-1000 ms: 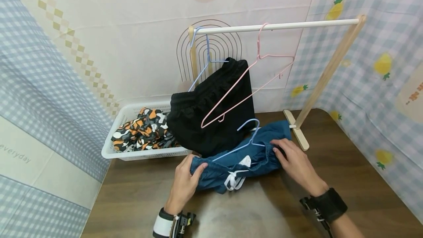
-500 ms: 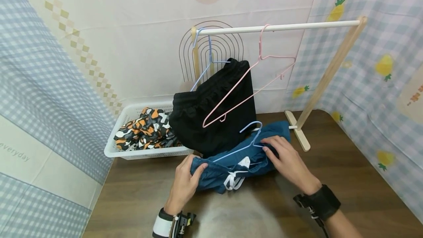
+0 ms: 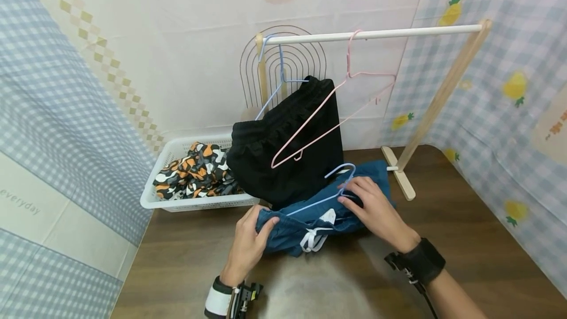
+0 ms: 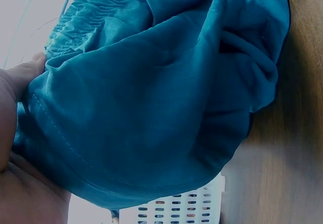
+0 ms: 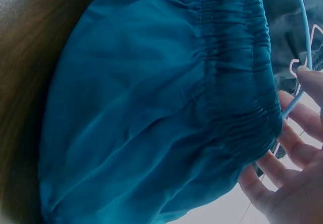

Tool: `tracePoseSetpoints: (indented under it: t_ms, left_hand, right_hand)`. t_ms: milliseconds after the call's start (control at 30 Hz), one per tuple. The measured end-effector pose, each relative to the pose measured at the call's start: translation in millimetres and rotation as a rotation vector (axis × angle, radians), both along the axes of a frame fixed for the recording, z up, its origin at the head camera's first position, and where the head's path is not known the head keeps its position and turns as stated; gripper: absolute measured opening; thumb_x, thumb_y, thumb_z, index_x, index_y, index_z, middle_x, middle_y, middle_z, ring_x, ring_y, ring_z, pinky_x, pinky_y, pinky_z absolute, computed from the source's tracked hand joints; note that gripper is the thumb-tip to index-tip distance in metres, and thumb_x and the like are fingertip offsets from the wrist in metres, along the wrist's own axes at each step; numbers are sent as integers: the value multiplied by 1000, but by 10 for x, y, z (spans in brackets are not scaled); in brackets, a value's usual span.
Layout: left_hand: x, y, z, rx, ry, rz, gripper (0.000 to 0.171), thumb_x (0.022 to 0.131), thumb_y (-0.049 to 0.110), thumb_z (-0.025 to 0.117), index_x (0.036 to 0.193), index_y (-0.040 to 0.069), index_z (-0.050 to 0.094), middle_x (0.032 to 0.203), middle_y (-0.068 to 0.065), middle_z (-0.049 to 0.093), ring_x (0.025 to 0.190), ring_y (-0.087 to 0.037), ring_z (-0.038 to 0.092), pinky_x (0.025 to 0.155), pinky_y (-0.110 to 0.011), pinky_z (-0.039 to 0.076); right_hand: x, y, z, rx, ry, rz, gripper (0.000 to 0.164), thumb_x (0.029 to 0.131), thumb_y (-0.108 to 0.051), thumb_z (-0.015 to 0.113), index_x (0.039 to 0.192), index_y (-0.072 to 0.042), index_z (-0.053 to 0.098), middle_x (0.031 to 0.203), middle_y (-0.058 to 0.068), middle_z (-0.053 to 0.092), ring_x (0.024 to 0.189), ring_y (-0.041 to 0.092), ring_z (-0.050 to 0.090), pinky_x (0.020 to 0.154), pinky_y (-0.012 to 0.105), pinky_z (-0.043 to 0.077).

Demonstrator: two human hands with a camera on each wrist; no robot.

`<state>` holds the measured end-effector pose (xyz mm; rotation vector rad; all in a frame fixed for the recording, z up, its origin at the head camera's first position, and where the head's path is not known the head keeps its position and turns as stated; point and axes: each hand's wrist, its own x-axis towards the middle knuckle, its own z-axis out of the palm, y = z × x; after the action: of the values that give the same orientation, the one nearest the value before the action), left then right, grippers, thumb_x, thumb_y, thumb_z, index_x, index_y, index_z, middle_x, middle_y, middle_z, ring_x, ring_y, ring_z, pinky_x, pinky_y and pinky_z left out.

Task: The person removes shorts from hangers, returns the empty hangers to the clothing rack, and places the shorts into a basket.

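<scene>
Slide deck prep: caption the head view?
Left hand grips a blue garment, right hand at its hanger; a black garment hangs on the rack behind.

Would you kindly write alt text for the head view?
A person's left grip holds blue drawstring shorts over a brown table, the right grip at a blue hanger. Behind, black shorts hang from a clothes rack near a white basket.

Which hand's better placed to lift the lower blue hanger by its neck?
Right, I'd say: the right hand is already at the neck of the lower blue hanger. The left hand grips the blue garment away from it.
</scene>
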<state>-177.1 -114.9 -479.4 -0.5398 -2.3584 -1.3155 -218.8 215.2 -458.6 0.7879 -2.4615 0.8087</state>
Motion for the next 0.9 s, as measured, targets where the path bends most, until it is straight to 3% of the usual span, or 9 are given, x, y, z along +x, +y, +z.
tracePoseSetpoints:
  t_ms: [433,700,900]
  left_hand:
    - [-46,-26,35,-15,26,2,14,100,16,75,105,8,65,93,2,61,82,-11,58,70,-28,52]
    - [-20,-36,44,0,3,0,14,98,16,77,103,10,66,93,3,63,82,-10,59,70,-28,53]
    - [8,-64,7,11,2,4,13,98,17,78,104,12,68,97,3,65,86,-11,60,74,-30,54]
  right_hand:
    - [-105,-63,50,-86,-63,110,15,97,-4,75,110,-12,77,115,0,75,107,15,58,85,27,48]
    - [-106,-66,41,-199,-203,187,11,99,-1,70,103,-7,79,102,-1,74,94,8,63,78,24,53]
    - [-71,-66,9,-236,-229,234,16,98,4,69,99,-8,80,92,-3,73,85,7,64,74,23,53]
